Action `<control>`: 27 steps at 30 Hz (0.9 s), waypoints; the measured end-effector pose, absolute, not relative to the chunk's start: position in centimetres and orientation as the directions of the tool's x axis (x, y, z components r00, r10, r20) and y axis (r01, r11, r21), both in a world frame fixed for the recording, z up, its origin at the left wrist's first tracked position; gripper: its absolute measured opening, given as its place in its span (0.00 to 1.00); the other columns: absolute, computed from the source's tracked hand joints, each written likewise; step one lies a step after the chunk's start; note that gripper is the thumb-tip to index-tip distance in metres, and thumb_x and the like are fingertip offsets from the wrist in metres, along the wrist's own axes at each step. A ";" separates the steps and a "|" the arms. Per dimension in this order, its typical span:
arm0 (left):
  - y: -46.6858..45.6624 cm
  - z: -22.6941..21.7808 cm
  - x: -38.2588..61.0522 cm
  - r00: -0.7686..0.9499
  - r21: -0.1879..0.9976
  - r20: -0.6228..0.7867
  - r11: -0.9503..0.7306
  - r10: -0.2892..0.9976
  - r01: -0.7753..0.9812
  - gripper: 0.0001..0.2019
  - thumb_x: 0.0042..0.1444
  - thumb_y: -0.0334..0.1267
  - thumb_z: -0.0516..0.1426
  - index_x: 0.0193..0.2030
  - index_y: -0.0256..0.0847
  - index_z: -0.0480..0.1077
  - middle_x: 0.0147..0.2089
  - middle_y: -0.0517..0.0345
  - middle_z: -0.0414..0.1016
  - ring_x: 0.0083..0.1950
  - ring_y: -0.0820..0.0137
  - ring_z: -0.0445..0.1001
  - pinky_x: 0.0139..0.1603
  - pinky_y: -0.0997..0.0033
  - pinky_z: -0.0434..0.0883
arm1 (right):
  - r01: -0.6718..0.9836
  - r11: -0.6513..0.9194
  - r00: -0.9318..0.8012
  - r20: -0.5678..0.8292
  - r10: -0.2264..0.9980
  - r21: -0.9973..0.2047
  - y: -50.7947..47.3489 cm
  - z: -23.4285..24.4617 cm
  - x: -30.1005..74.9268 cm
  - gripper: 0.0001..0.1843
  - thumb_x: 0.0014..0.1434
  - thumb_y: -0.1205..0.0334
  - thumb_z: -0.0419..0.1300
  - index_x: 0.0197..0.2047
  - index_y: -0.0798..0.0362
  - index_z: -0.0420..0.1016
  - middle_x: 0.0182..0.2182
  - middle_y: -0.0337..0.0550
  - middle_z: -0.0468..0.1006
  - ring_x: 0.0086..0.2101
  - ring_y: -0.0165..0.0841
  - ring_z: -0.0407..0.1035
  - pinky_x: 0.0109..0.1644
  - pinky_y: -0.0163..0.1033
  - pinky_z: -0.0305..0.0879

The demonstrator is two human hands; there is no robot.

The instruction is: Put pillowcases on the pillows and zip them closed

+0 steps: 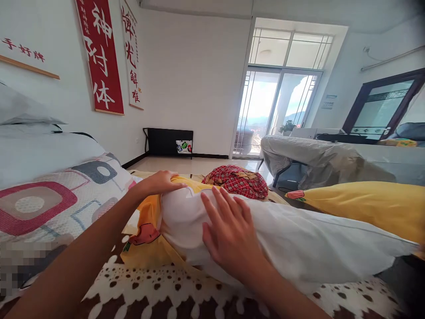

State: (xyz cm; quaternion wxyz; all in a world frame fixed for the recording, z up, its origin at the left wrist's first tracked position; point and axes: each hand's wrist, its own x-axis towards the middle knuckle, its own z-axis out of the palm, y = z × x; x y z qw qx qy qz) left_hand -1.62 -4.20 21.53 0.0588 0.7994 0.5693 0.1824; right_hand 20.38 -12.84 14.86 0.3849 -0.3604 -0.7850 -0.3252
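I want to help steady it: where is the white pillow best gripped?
Probably at the right-hand corner of the white pillow, coming from the right: it tapers there to a thin tip, clear of the left hand at the end against the yellow cloth and the right hand resting on top.

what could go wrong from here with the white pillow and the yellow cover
The yellow cover is bunched at one end of the white pillow, leaving most of it bare, so it might slip away if the left hand lifts. The right hand lies spread on top without pinching an edge, so the pillow could slide or crumple under a push.
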 end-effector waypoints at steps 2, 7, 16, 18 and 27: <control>-5.3 21.7 -1.4 0.324 0.196 0.204 -0.363 0.924 0.911 0.29 0.49 0.56 0.54 0.53 0.41 0.71 0.52 0.49 0.75 0.51 0.57 0.72 0.46 0.69 0.67 | 0.801 0.548 -0.504 0.765 0.400 0.240 -11.8 13.9 18.3 0.30 0.62 0.49 0.51 0.64 0.52 0.59 0.54 0.60 0.69 0.52 0.55 0.62 0.52 0.60 0.57; -7.3 20.0 -2.0 0.356 -0.195 0.064 -0.338 0.932 0.921 0.20 0.46 0.45 0.58 0.47 0.43 0.72 0.46 0.49 0.77 0.44 0.58 0.75 0.39 0.68 0.68 | 0.677 0.612 -0.701 0.613 0.366 0.409 -8.3 11.0 16.8 0.28 0.61 0.51 0.56 0.63 0.50 0.60 0.43 0.54 0.74 0.40 0.44 0.66 0.49 0.54 0.58; -5.9 17.2 -2.3 0.359 -0.334 0.225 -0.274 0.906 0.902 0.14 0.56 0.35 0.51 0.45 0.36 0.72 0.35 0.42 0.78 0.38 0.54 0.77 0.37 0.62 0.69 | 0.519 0.671 -0.814 0.545 0.200 0.529 -8.1 9.8 17.5 0.27 0.64 0.67 0.47 0.65 0.48 0.56 0.38 0.49 0.74 0.35 0.39 0.64 0.44 0.47 0.57; -5.4 17.3 -2.3 0.380 -0.321 0.241 -0.297 0.893 0.900 0.14 0.57 0.41 0.52 0.43 0.37 0.73 0.34 0.42 0.78 0.37 0.53 0.77 0.36 0.61 0.68 | 0.516 0.676 -0.814 0.545 0.198 0.525 -8.3 9.9 17.7 0.29 0.63 0.68 0.47 0.67 0.46 0.54 0.39 0.49 0.74 0.35 0.39 0.63 0.43 0.47 0.56; -5.2 19.0 -2.3 0.273 -0.376 0.529 -0.067 0.803 0.924 0.12 0.54 0.26 0.49 0.39 0.36 0.71 0.40 0.47 0.72 0.45 0.59 0.72 0.32 0.69 0.64 | 0.645 0.683 -0.742 0.494 0.454 0.342 -5.6 12.1 18.3 0.27 0.65 0.58 0.51 0.67 0.41 0.55 0.41 0.47 0.75 0.37 0.38 0.67 0.44 0.44 0.58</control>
